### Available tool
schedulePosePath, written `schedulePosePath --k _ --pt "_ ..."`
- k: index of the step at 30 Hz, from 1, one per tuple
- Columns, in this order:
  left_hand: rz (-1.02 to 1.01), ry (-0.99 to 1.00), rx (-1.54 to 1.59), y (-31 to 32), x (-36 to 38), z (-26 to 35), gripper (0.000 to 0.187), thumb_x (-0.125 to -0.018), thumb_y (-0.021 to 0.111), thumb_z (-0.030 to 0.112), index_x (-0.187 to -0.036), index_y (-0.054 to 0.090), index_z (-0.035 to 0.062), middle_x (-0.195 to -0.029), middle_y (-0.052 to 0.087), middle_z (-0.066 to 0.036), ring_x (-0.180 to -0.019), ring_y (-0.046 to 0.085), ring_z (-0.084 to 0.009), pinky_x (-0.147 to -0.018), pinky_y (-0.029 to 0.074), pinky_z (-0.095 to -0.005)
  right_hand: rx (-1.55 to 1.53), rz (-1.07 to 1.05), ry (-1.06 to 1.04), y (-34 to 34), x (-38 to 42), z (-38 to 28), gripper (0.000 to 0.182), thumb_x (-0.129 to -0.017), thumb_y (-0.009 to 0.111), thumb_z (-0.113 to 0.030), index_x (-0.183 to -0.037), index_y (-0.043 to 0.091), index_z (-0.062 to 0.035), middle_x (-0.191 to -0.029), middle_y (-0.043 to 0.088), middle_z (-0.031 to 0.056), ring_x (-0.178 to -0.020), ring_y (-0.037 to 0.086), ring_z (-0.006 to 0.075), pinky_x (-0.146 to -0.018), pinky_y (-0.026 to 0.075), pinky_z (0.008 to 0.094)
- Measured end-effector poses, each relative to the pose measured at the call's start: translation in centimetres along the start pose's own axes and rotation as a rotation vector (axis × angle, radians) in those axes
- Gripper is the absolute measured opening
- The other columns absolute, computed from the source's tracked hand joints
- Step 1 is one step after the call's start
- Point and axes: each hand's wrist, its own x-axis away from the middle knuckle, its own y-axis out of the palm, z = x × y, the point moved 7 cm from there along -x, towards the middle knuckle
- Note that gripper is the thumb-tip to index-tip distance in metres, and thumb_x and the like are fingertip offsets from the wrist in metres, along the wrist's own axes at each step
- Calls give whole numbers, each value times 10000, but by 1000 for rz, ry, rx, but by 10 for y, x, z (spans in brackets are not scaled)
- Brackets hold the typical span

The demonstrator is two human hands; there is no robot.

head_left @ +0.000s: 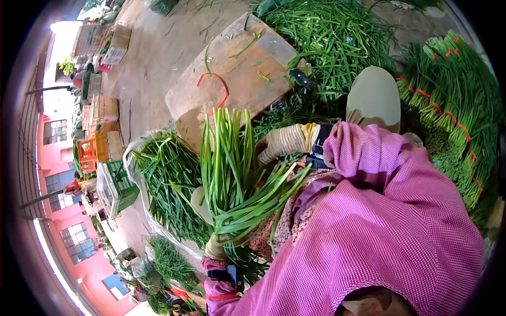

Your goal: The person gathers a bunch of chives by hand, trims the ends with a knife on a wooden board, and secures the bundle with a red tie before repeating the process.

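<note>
The gloved left hand (219, 246) clamps the base of a bunch of long green chive leaves (232, 168) upright above the lap, while the gloved right hand (282, 142), fingers curled beside the leaves, should even the stems before the grip loosens

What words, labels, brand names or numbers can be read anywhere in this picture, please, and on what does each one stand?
None can be read.
The cardboard sheet on the ground bears no print that shows.
The stacked crates at the far left are too small and blurred to show any lettering.
The gloved hands, right hand and left hand, the bunch of green leaves they hold, and the red-banded bundles carry no text.
</note>
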Motion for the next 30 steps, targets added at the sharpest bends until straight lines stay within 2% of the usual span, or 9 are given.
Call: schedulePosePath --k 3,6,9,13,14,17,22,26,30 --pt "159 180 -435 -85 -3 -26 421 -722 699 193 -1059 594 -35 -828 622 -136 -587 563 -256 -518 454 -353 -488 8 -156 -20 6 5 243 -884 619 -184 -1036 660 2 -934 680 66 -898 629 155 -814 498 300" --pt "1 80 -23 -21 7 -3 414 -733 703 204 -1059 592 -25 -845 620 -136 -580 561 -250 -506 451 -352 -1109 147 -329 -79 19 7 182 -908 556 -123 -962 606 43 -924 660 152 -807 670 282 -815 564 407" --pt "32 68 -148 -12 7 0 444 -746 714 251 -1075 584 -17 -840 613 -143 -574 554 -245 -487 441 -328 -1102 674 -371 -131 66 1 162 -954 543 -165 -962 574 -5 -847 646 107 -772 666 215 -760 584 371" --pt "-79 140 42 -16 2 -2 514 -745 723 291 -1110 573 -38 -878 628 -164 -573 568 -255 -486 464 -333 -471 294 -153 -87 63 -25 248 -916 581 -249 -1024 614 -27 -757 613 19 -619 605 104 -539 540 267" --pt "-81 136 40 -15 2 0 514 -745 723 291 -1110 573 -38 -878 628 -164 -573 568 -255 -486 464 -333 8 203 -130 -65 56 -31 275 -893 607 -249 -1038 639 -18 -761 629 23 -662 604 102 -568 520 268" --pt "-58 90 30 -18 -1 5 560 -721 727 253 -1141 562 -78 -973 646 -211 -611 615 -318 -528 524 -387 168 -61 74 -2 37 -41 408 -844 685 -307 -1093 623 10 -843 664 63 -744 593 139 -700 487 312" --pt "-227 58 94 -9 4 8 465 -739 714 215 -1123 604 -22 -950 670 -128 -681 611 -240 -577 490 -339 575 117 90 -7 26 -47 293 -847 576 -319 -952 660 -58 -772 651 134 -687 630 269 -682 501 402" --pt "18 61 26 -13 13 13 500 -683 695 127 -1145 595 -36 -960 674 -146 -719 630 -246 -627 514 -330 935 602 283 -87 54 -39 272 -856 561 -297 -1011 658 -96 -833 664 164 -790 663 324 -721 519 440" --pt "11 50 39 -20 16 11 527 -677 692 121 -1172 587 -28 -1008 677 -156 -788 655 -250 -673 540 -336 1435 787 672 -152 93 -9 374 -829 618 -356 -1113 645 -114 -924 686 139 -1063 606 320 -993 380 520"
